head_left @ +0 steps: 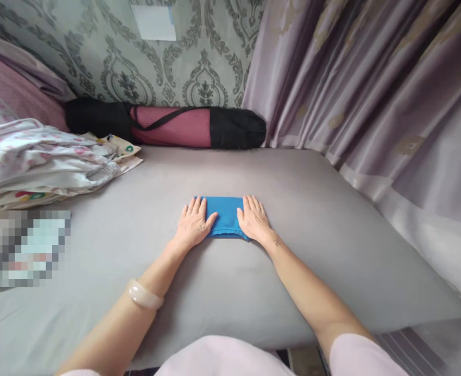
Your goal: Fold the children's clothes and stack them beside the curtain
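1. My fingers lie flat and spread, gripping nothing: my left hand (193,223) presses palm-down on the left end of a folded blue cloth (226,214), and my right hand (254,219) presses palm-down on its right end.
2. The cloth sits near the middle of the bed, a little toward my edge of it, directly in front of me. It is folded into a neat rectangle whose long axis runs left to right across my view, from one hand to the other; its short sides are under my palms, and the near edge bows slightly between my thumbs.
3. The cloth is a solid bright blue, smooth and thin-looking, with no print, label or writing that I can read.
4. A pale, smooth, rounded bangle (144,295) circles my left forearm.
5. The bed (332,219) under the cloth is covered in a taut, matte grey sheet with only faint creases.
6. To my far left a stack of folded white fabric (38,156) with small coloured prints rests on the bed, soft and rumpled.
7. At the head of the bed a long cylindrical roll (175,127), dark pink in black mesh with a black strap, lies lengthwise against the wall.
8. The wallpaper (199,68) is grey-green damask; glossy mauve curtains (371,89) hang in folds on my right.
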Available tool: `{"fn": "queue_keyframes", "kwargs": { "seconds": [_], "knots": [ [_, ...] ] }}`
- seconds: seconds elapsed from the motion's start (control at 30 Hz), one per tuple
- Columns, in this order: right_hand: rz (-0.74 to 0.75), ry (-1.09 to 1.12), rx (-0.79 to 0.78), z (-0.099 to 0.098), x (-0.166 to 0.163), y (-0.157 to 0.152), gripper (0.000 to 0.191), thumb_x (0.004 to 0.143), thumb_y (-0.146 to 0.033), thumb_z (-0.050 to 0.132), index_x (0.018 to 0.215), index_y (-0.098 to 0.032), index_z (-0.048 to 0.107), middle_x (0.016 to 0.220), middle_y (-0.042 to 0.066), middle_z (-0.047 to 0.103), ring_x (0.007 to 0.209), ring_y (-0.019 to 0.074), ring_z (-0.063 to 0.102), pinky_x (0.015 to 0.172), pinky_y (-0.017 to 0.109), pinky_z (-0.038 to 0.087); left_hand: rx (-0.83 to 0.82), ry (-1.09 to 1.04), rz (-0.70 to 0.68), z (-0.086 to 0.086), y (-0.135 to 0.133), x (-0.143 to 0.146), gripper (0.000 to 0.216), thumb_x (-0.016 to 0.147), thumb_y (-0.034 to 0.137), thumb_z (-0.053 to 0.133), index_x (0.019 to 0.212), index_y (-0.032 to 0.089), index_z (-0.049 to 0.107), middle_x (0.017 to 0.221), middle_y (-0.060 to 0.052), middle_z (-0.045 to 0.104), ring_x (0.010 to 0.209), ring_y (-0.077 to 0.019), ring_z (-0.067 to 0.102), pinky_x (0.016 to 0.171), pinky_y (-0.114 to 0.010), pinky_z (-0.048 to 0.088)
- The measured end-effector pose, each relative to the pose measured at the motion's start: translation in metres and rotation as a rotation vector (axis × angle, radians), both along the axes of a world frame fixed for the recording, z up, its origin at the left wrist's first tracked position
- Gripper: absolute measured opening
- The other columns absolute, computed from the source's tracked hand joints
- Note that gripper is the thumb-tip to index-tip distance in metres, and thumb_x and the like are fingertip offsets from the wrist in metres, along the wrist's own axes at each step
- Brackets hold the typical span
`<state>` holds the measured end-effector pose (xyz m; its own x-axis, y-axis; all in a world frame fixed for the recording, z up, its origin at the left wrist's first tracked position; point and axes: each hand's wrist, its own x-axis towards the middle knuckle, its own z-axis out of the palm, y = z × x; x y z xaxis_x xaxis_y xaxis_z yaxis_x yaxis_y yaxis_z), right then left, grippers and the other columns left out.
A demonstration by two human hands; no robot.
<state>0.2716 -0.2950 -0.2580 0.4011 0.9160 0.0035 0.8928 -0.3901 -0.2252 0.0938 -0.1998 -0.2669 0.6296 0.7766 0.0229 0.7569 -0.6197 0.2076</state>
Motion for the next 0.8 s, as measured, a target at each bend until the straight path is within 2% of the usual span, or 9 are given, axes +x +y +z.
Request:
{"fn": "queue_keyframes", "kwargs": {
  "seconds": [0.13,0.23,0.3,0.37,0.47,0.53,0.6,0.67,0.8],
  "knots": [
    [0.003,0.097,0.019,0.003,0.002,-0.005,0.063,0.1,-0.035,0.03,0.153,0.001,0.027,0.161,0.019,0.026,0.15,0.0297,0.019,0.122,0.044,0.016,0.034,-0.094,0.016,-0.006,0.004,-0.006,0.072,0.096,0.056,0.034,0.147,0.004,0.039,0.155,-0.024,0.035,0.146,-0.0347,0.031,0.117,-0.048,0.029],
    [-0.048,0.213,0.077,0.009,0.007,-0.018,0.065,0.097,-0.031,0.039,0.152,0.002,0.027,0.159,0.022,0.028,0.149,0.0264,0.025,0.12,0.038,0.023,0.068,-0.208,0.068,-0.005,0.01,-0.014,0.066,0.092,0.052,0.043,0.138,0.004,0.048,0.143,-0.027,0.05,0.134,-0.0349,0.047,0.109,-0.047,0.04],
    [-0.131,0.293,0.125,0.015,0.01,-0.029,0.063,0.095,-0.03,0.043,0.15,0.0,0.033,0.155,0.022,0.037,0.143,0.0245,0.037,0.116,0.034,0.032,-0.021,-0.245,0.155,0.003,0.016,-0.02,0.06,0.09,0.047,0.046,0.132,0.004,0.052,0.129,-0.025,0.061,0.123,-0.0325,0.057,0.102,-0.044,0.046],
    [-0.217,0.379,0.146,0.022,0.013,-0.039,0.055,0.094,-0.03,0.046,0.144,-0.006,0.045,0.144,0.02,0.052,0.13,0.0239,0.053,0.107,0.032,0.042,-0.172,-0.245,0.251,0.014,0.02,-0.025,0.057,0.087,0.045,0.047,0.128,0.006,0.055,0.116,-0.021,0.068,0.111,-0.0301,0.065,0.093,-0.039,0.051],
    [-0.313,0.519,0.094,0.03,0.019,-0.048,0.035,0.093,-0.03,0.05,0.121,-0.013,0.064,0.109,0.013,0.074,0.093,0.0215,0.072,0.083,0.028,0.054,-0.342,-0.199,0.289,0.03,0.026,-0.029,0.048,0.082,0.049,0.051,0.109,0.012,0.064,0.096,-0.015,0.074,0.091,-0.0295,0.071,0.075,-0.034,0.053],
    [-0.364,0.617,0.022,0.034,0.023,-0.05,0.026,0.093,-0.033,0.051,0.099,-0.015,0.07,0.083,0.008,0.076,0.065,0.0174,0.071,0.065,0.025,0.054,-0.392,-0.161,0.28,0.037,0.028,-0.03,0.04,0.076,0.052,0.053,0.088,0.016,0.066,0.079,-0.012,0.073,0.077,-0.0298,0.071,0.064,-0.033,0.051],
    [-0.397,0.689,-0.016,0.036,0.026,-0.05,0.029,0.093,-0.035,0.052,0.078,-0.016,0.068,0.064,0.004,0.07,0.047,0.0128,0.063,0.052,0.021,0.049,-0.424,-0.161,0.264,0.038,0.03,-0.03,0.036,0.072,0.055,0.054,0.072,0.019,0.063,0.063,-0.008,0.067,0.065,-0.029,0.067,0.056,-0.032,0.047],
    [-0.406,0.725,-0.021,0.037,0.029,-0.048,0.034,0.091,-0.036,0.054,0.064,-0.017,0.063,0.051,0.001,0.063,0.04,0.0103,0.056,0.046,0.02,0.046,-0.466,-0.189,0.254,0.036,0.032,-0.029,0.04,0.067,0.06,0.054,0.062,0.021,0.058,0.053,-0.006,0.059,0.058,-0.027,0.063,0.051,-0.031,0.043],
    [-0.429,0.808,-0.047,0.033,0.037,-0.04,0.037,0.087,-0.036,0.057,0.055,-0.018,0.055,0.04,-0.003,0.052,0.034,0.0089,0.047,0.04,0.019,0.04,-0.552,-0.232,0.245,0.029,0.034,-0.027,0.048,0.055,0.069,0.06,0.052,0.022,0.051,0.048,-0.001,0.049,0.051,-0.0218,0.053,0.047,-0.029,0.038]
  ]
}}
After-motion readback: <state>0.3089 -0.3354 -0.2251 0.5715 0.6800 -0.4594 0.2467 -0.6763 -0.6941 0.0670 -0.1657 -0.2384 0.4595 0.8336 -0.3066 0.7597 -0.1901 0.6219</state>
